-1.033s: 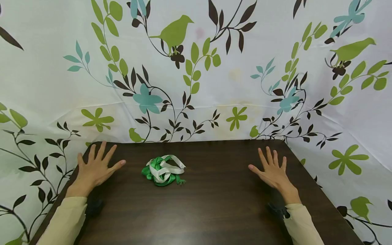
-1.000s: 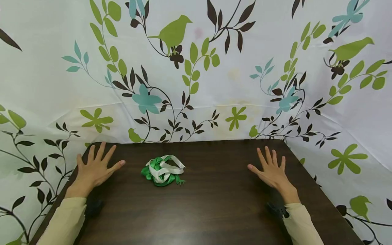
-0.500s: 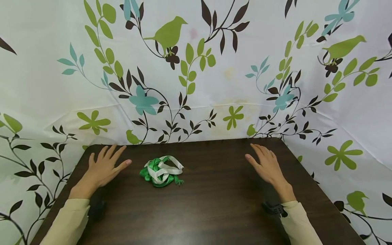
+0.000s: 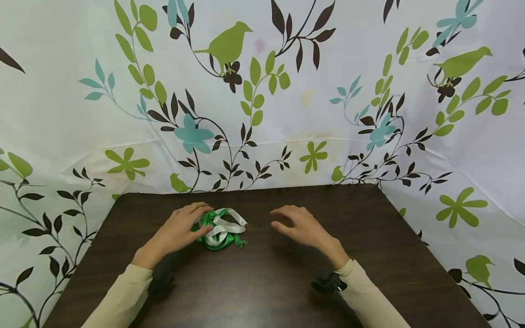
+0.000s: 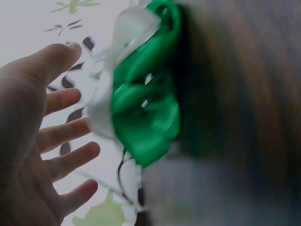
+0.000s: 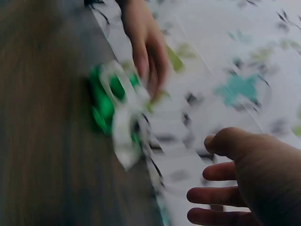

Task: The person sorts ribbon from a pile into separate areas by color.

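Note:
A loose heap of green and white satin ribbon (image 4: 223,228) lies on the dark table, left of the middle, with a small green frayed end at its front right. My left hand (image 4: 176,234) is at the heap's left side and covers part of it in the head view. In the left wrist view, that hand's fingers (image 5: 70,162) are spread and relaxed, with the green ribbon (image 5: 146,103) just beyond them; contact cannot be told. To the right of the heap my right hand (image 4: 305,228) hovers, fingers loosely bent, holding nothing.
The dark wooden table (image 4: 254,291) ends at a hanging white cloth (image 4: 287,105) printed with birds, leaves and flowers. A dark strap with a device (image 4: 328,283) sits at the right wrist, and a dark device (image 4: 162,282) shows under the left wrist.
Both hands have come inward from the table's far left and right sides, the left one reaching the ribbon. Their spread fingers have relaxed into a slight bend. The ribbon lies as before.

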`<action>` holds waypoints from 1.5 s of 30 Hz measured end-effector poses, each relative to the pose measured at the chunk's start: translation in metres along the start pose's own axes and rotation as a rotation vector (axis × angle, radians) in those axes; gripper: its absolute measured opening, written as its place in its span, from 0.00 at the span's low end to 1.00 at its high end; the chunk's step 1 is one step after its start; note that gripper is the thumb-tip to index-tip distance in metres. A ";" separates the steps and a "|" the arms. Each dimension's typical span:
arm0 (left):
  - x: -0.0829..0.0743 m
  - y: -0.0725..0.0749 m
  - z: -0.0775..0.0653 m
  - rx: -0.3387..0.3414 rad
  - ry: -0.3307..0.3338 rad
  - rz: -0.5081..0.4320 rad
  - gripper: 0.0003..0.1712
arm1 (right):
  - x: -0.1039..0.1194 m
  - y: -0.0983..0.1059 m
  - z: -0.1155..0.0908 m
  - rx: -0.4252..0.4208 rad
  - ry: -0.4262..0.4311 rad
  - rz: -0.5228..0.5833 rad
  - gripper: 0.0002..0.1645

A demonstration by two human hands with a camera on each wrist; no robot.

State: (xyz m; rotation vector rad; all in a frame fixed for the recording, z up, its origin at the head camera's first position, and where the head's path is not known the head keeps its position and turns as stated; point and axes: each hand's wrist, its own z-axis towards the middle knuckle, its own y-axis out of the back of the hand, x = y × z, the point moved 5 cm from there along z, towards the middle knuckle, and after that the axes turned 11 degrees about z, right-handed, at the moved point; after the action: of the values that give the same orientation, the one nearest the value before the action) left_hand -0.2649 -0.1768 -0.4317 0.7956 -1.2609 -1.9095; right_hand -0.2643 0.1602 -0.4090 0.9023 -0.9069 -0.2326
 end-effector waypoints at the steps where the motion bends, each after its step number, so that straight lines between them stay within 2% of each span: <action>1: -0.004 -0.004 0.002 0.013 -0.013 -0.001 0.33 | 0.006 -0.009 0.007 0.032 0.030 0.005 0.25; 5: -0.014 -0.014 0.008 0.035 -0.051 0.001 0.36 | 0.022 -0.043 0.032 0.104 0.105 0.051 0.20; 10: -0.021 -0.016 0.012 0.026 -0.079 -0.014 0.35 | 0.025 -0.074 0.054 0.165 0.108 0.063 0.19; 16: -0.029 -0.023 0.015 0.079 -0.101 -0.054 0.30 | 0.018 -0.090 0.061 0.199 0.080 0.028 0.23; 20: -0.031 -0.029 0.015 0.103 -0.093 -0.076 0.29 | 0.009 -0.095 0.061 0.186 0.066 0.049 0.15; 25: -0.031 -0.030 0.011 0.106 -0.078 -0.109 0.28 | 0.003 -0.095 0.060 0.143 0.072 0.120 0.04; 33: -0.039 -0.028 -0.003 0.144 -0.070 -0.219 0.26 | 0.016 -0.081 0.050 0.155 0.105 0.225 0.03; 40: -0.069 -0.013 -0.014 0.216 -0.147 -0.361 0.22 | 0.042 -0.058 0.033 0.211 0.125 0.322 0.02; 43: -0.085 -0.003 -0.017 0.201 -0.208 -0.373 0.18 | 0.055 -0.046 0.028 0.228 0.149 0.379 0.02; 45: -0.094 0.005 -0.019 0.168 -0.236 -0.354 0.16 | 0.062 -0.039 0.024 0.240 0.165 0.419 0.02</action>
State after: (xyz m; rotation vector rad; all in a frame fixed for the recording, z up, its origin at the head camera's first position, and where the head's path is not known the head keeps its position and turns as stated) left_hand -0.1957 -0.1103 -0.4231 0.9523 -1.5192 -2.2536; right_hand -0.2370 0.0888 -0.3955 0.9135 -0.9587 0.3128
